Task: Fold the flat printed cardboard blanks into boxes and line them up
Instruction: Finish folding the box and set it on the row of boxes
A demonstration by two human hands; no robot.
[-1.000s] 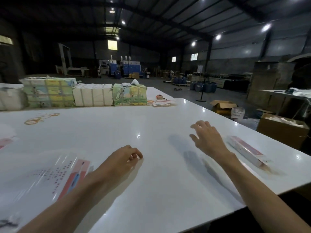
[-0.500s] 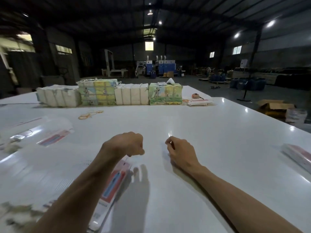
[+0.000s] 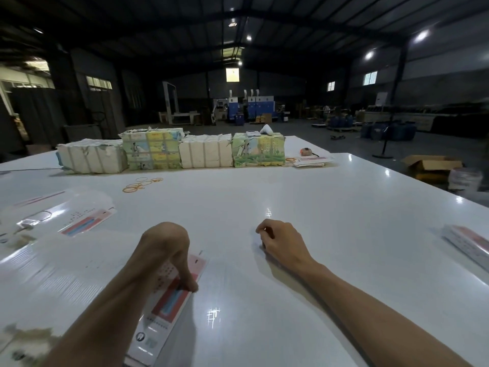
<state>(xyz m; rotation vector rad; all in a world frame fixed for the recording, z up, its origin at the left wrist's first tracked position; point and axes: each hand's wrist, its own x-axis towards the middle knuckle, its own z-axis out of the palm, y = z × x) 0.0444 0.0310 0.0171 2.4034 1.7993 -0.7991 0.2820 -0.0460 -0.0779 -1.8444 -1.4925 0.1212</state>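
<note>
- One blank lies flat at lower centre of the frame on the table, its long side running away from me.
- My left hand arches over it, with the fingers hooked down to meet its right edge. It looks like a pinch on that edge. I judge that is the only purchase a flat card offers on so glossy a top.
- My right hand rests on the table right of centre, apart from the blank. Its fingers are curled in with nothing visible in them. I read it as idle, placed to take the card's other side once it lifts.
- More blanks sit under clear wrap at centre left, near the left hand, probably as the supply.
- A long printed box lies at the right edge, well apart from both hands. I take it for a finished one, set where the line would form.
- Four strapped bundles stand in a row at upper centre, and loose bands lie in front of them, likely off opened stock.
- The blank shows a red and blue block, a dotted pattern, a strip of small print and a round mark at its near end. None of it is sharp enough to read.
- Two bundle wrappers carry coloured pictures, and I can make out no words on them.
</note>
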